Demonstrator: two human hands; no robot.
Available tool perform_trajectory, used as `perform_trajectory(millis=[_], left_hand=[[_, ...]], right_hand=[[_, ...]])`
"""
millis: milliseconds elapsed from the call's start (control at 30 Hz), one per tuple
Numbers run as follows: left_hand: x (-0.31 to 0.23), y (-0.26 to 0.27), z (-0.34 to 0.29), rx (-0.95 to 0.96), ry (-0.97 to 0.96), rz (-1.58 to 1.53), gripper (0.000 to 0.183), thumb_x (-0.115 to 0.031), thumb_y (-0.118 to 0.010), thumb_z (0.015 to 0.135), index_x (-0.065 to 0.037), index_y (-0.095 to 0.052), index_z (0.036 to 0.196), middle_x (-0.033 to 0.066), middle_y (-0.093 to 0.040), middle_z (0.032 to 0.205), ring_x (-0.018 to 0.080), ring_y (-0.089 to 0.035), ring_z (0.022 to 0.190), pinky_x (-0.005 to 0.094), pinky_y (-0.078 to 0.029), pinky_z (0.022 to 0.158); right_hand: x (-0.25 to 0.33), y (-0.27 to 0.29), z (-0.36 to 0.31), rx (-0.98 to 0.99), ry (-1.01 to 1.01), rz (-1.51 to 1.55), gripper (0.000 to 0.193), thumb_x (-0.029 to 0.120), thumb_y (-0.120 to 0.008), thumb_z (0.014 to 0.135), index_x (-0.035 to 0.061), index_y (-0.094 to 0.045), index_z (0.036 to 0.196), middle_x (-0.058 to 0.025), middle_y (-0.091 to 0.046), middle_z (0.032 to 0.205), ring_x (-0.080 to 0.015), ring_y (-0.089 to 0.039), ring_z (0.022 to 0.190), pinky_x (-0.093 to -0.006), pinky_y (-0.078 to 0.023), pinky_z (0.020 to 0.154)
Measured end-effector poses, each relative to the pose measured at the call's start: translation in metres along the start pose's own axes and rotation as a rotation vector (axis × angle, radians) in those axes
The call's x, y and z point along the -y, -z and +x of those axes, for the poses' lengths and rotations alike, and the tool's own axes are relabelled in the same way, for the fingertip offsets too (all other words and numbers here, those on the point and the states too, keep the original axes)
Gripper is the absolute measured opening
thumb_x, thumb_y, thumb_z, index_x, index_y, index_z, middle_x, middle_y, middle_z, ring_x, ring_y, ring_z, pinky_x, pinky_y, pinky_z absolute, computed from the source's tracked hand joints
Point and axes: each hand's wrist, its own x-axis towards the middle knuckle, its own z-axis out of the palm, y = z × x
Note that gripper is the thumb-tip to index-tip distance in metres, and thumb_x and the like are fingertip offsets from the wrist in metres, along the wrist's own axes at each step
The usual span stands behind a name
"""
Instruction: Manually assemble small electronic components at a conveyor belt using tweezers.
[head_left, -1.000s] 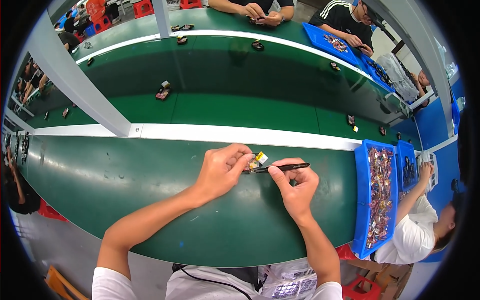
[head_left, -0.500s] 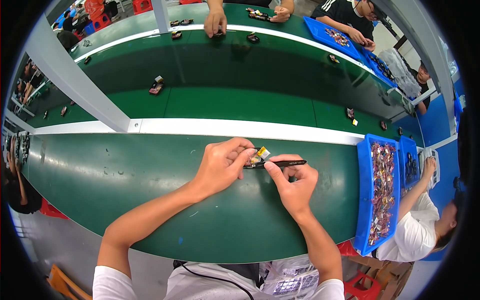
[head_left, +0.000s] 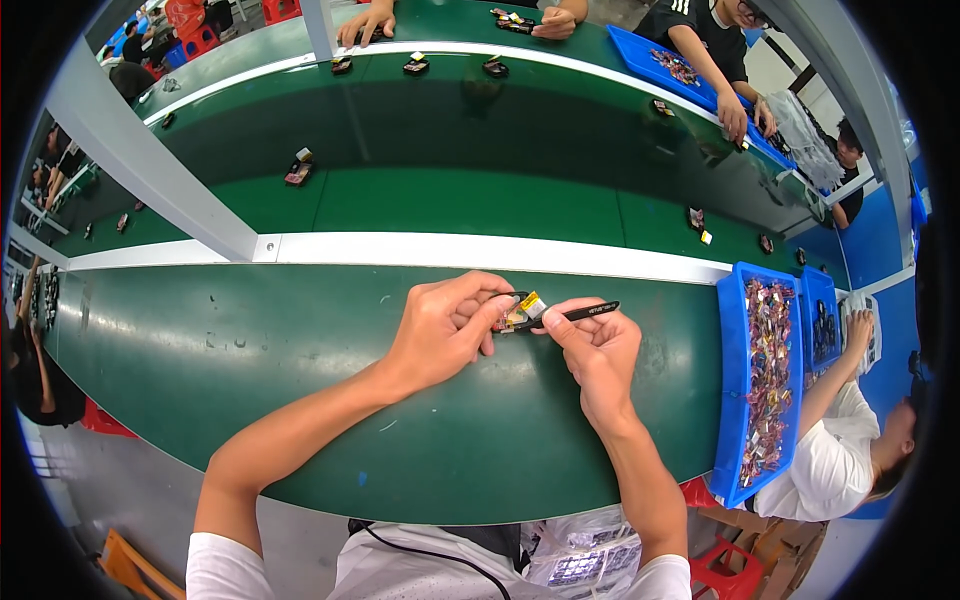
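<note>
Just above the green work table, my left hand (head_left: 440, 330) pinches a small black-framed electronic part (head_left: 514, 318) between thumb and fingers. A yellow-and-white label (head_left: 532, 303) sticks up from it. My right hand (head_left: 603, 358) grips slim black tweezers (head_left: 592, 311) like a pen, slanting up to the right. Their tip reaches the part beside the label, though the exact contact is hidden by my fingers. Both hands are closed and close together. Part of the small piece is covered by my left fingertips.
To the right stands a blue tray (head_left: 732, 390) full of small coloured pieces, with a smaller blue tray (head_left: 820, 318) behind. Beyond a white rail (head_left: 480, 252), a green belt (head_left: 440, 205) carries several black parts. A grey post (head_left: 150, 150) rises at left. Co-workers sit opposite and at right.
My right hand has turned the tweezers to a steeper slant; my left hand stays nearly still. Across the belt, one co-worker's hand moved left, and another's reached down toward the belt.
</note>
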Motion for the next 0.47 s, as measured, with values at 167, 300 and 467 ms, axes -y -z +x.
perform_trajectory(millis=[167, 300, 467], left_hand=[[0.002, 0.006, 0.001, 0.016, 0.02, -0.008, 0.018, -0.003, -0.061, 0.1, 0.008, -0.066, 0.114, 0.0131, -0.072, 0.089, 0.0132, -0.068, 0.06, 0.0234, -0.05, 0.046], [0.007, 0.016, 0.003, 0.077, 0.133, -0.158, 0.023, -0.01, -0.059, 0.103, 0.008, -0.065, 0.116, 0.0138, -0.071, 0.092, 0.0152, -0.069, 0.062, 0.0238, -0.051, 0.047], [0.016, 0.029, 0.004, 0.145, 0.136, -0.198, 0.029, -0.016, -0.059, 0.105, 0.006, -0.065, 0.122, 0.014, -0.071, 0.094, 0.0177, -0.07, 0.064, 0.0256, -0.054, 0.049]], right_hand=[[-0.002, -0.004, 0.0, 0.0, 0.008, 0.002, 0.01, -0.002, -0.071, 0.093, -0.0086, -0.068, 0.1, -0.014, -0.074, 0.093, -0.0148, -0.072, 0.084, -0.0246, -0.057, 0.075], [-0.011, -0.005, 0.002, 0.008, 0.07, 0.004, 0.009, -0.003, -0.072, 0.092, -0.0075, -0.069, 0.1, -0.0122, -0.074, 0.091, -0.012, -0.07, 0.082, -0.0215, -0.055, 0.071], [-0.03, -0.009, 0.001, 0.046, 0.397, -0.199, 0.014, -0.003, -0.073, 0.091, -0.002, -0.071, 0.105, -0.0078, -0.074, 0.089, -0.0093, -0.068, 0.075, -0.0161, -0.051, 0.065]])
